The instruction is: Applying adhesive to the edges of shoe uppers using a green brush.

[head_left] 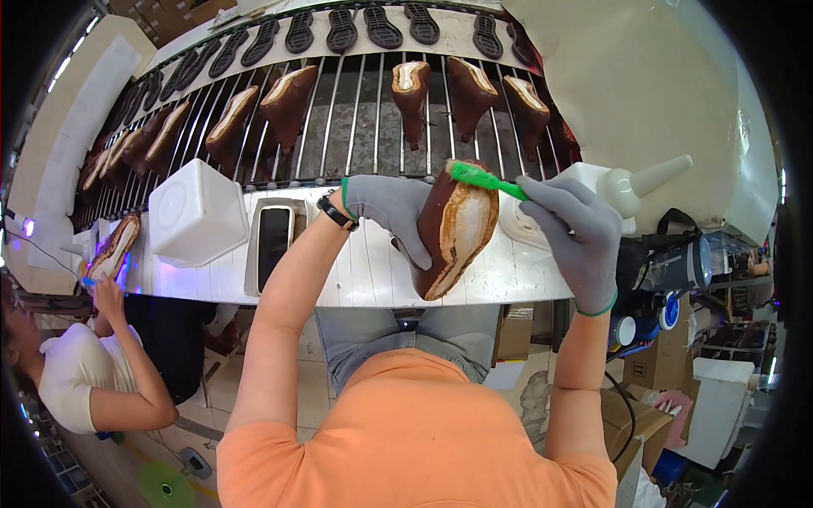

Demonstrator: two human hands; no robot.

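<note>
Shoe in left fingers' clasp, brush in right fingers' pinch, slab in tray

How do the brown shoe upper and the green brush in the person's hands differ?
The brown shoe upper is broad, with a pale, rough-edged underside; the green brush is slim, with a bright, plain handle. The left hand grips the brown shoe upper, while the right hand holds the green brush. Both are held in gray-gloved hands.
</note>
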